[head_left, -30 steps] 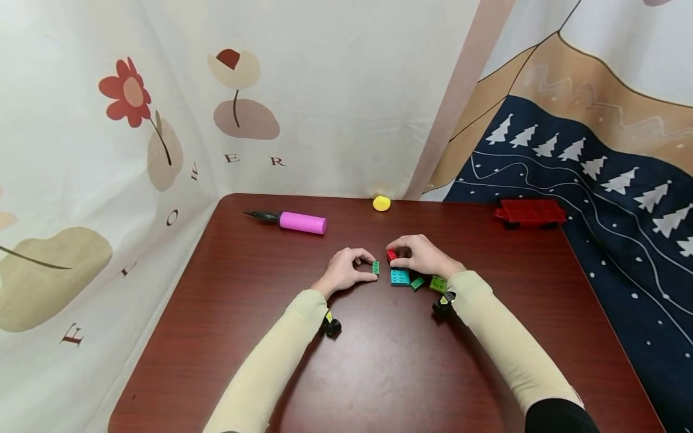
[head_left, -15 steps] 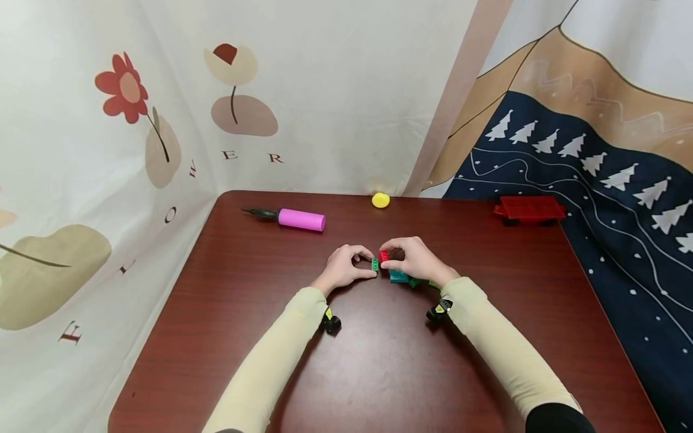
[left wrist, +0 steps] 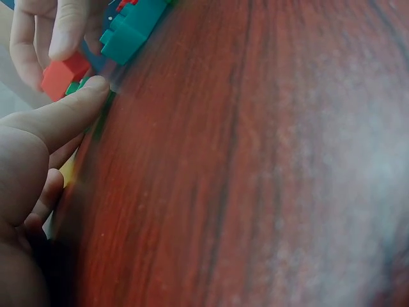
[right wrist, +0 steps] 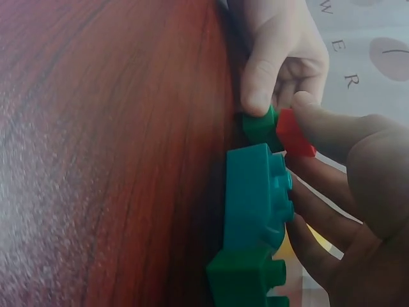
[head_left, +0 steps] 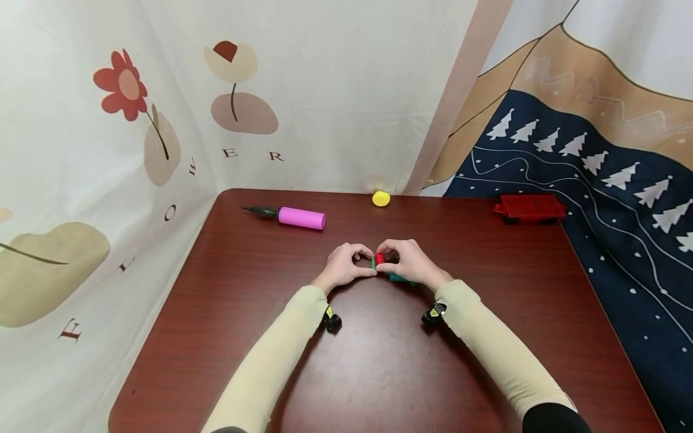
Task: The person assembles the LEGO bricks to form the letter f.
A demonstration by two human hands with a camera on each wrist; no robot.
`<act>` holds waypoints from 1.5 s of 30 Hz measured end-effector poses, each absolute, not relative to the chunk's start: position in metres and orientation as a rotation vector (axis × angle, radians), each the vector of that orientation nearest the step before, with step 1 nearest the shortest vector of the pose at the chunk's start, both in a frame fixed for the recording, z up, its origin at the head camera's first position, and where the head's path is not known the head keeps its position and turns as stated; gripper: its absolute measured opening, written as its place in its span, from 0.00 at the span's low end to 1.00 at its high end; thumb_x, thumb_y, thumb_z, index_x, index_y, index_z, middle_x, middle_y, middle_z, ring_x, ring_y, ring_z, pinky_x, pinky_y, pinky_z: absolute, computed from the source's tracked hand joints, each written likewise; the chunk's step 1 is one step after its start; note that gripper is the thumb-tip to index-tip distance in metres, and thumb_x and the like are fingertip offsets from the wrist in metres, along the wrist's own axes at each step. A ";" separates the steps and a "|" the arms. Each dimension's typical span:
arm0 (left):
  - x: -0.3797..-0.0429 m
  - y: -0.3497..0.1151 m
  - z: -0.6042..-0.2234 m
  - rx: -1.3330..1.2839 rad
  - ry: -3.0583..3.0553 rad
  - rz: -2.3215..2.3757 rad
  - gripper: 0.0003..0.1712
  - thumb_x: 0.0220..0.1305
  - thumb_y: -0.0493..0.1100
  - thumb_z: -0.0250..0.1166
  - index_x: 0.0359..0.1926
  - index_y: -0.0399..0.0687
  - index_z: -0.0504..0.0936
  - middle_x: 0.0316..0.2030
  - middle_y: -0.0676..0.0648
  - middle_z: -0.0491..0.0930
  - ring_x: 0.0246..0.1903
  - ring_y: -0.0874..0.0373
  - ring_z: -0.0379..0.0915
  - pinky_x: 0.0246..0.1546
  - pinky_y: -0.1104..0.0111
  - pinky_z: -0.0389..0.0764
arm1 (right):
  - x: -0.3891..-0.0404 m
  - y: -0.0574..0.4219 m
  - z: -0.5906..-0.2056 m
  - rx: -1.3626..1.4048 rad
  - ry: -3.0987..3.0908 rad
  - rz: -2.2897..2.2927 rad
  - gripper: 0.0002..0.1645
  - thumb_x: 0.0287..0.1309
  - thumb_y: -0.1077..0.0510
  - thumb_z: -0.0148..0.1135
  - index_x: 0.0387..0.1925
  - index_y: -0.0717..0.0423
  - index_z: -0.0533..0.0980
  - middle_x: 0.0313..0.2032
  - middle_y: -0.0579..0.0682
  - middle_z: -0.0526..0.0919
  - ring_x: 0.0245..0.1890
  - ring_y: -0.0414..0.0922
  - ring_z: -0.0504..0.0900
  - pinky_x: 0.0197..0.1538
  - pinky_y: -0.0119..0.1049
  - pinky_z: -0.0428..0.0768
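My left hand (head_left: pixel 342 264) pinches a small green building brick (right wrist: pixel 259 130) low at the tabletop, thumb on its near side. Between the thumb and fingers of my right hand (head_left: pixel 411 261) is a red brick (right wrist: pixel 295 134), right at the studded side of the green one. The red brick (left wrist: pixel 64 75) overlaps the green brick's top in the left wrist view. Beside them, under my right hand, lies a larger teal brick (right wrist: pixel 248 192), partly hidden in the head view. A second green brick (right wrist: pixel 239 278) sits close to the teal one.
Toward the back of the brown table (head_left: pixel 346 373) lie a pink-barrelled pump (head_left: pixel 300 218) with a black nozzle, a yellow round object (head_left: pixel 381 199) and, at right, a red toy wagon (head_left: pixel 532 207). Printed curtains (head_left: pixel 335 90) hang behind the table's far edge.
My right hand has moved left with the red brick, from behind the teal brick to the green brick. My left hand has stayed almost still. The loose bricks are now mostly covered.
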State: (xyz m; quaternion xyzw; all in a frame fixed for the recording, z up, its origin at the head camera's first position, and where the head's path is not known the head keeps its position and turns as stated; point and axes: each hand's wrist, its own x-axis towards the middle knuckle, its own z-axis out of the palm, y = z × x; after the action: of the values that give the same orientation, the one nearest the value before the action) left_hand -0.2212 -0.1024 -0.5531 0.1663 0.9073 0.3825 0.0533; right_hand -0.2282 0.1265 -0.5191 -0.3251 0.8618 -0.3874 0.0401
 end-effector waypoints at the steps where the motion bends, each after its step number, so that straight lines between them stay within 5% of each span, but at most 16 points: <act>1: -0.221 -0.102 -0.553 0.504 2.758 1.161 0.22 0.52 0.58 0.84 0.48 0.64 0.90 0.41 0.62 0.86 0.42 0.62 0.73 0.45 0.62 0.72 | -0.228 0.126 -0.520 -0.996 2.644 -1.195 0.18 0.55 0.59 0.82 0.45 0.58 0.84 0.37 0.47 0.90 0.38 0.40 0.88 0.45 0.38 0.86; 45: -0.220 -0.102 -0.553 0.479 2.781 1.165 0.23 0.50 0.57 0.85 0.48 0.62 0.91 0.40 0.61 0.86 0.41 0.62 0.73 0.44 0.63 0.72 | -0.220 0.111 -0.514 -0.869 2.810 -1.029 0.15 0.55 0.53 0.83 0.44 0.50 0.89 0.38 0.42 0.89 0.36 0.38 0.85 0.40 0.41 0.84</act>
State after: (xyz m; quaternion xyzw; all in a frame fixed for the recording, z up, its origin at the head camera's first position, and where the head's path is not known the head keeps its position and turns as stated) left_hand -0.2203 -0.1017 -0.5534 0.1569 0.9100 0.3812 0.0443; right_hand -0.2203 0.1107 -0.5140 -0.2790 0.9016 -0.3303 0.0126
